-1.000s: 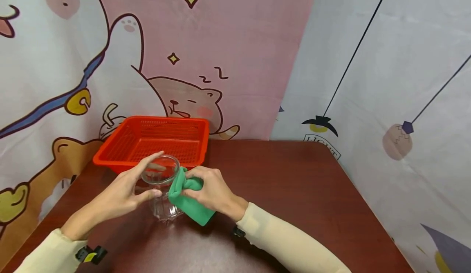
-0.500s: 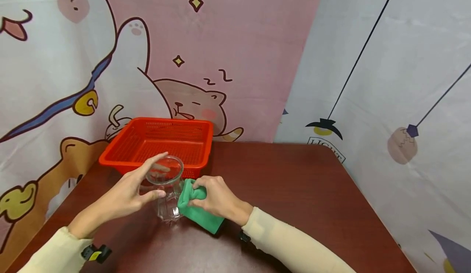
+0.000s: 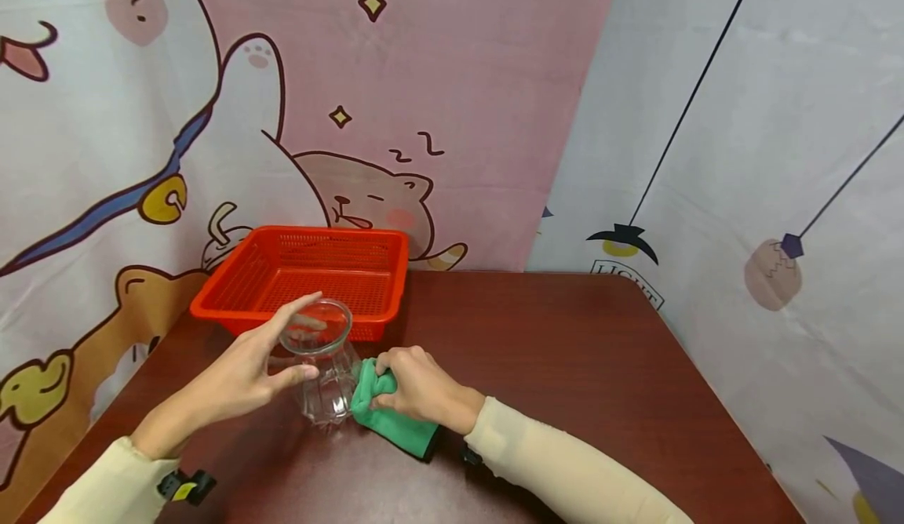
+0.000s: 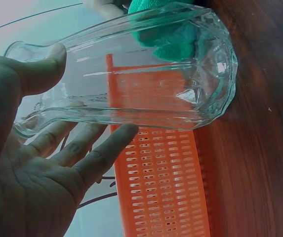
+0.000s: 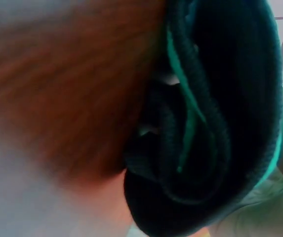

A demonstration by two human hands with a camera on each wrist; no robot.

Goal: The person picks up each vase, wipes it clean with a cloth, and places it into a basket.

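Left hand reaches forward with fingers spread and thumb extended; right hand curls tight (knuckles up), both forearms sleeved.

Both forearms wear cream long sleeves, each with a black strap and yellow-marked clip at the wrist.

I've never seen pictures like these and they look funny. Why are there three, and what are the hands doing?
They all show one moment, taken by three small cameras that a person wears. The big picture comes from a camera on the head, looking down at a brown table. The other two come from cameras on the wrists, so they look very close and a bit strange.

The left hand holds a clear glass vase that stands on the table; its thumb and fingers wrap the neck. The right hand grips a green cloth and presses it against the vase's lower side. Behind them sits a red plastic basket. The right wrist picture is dark and blurry: mostly folds of cloth.
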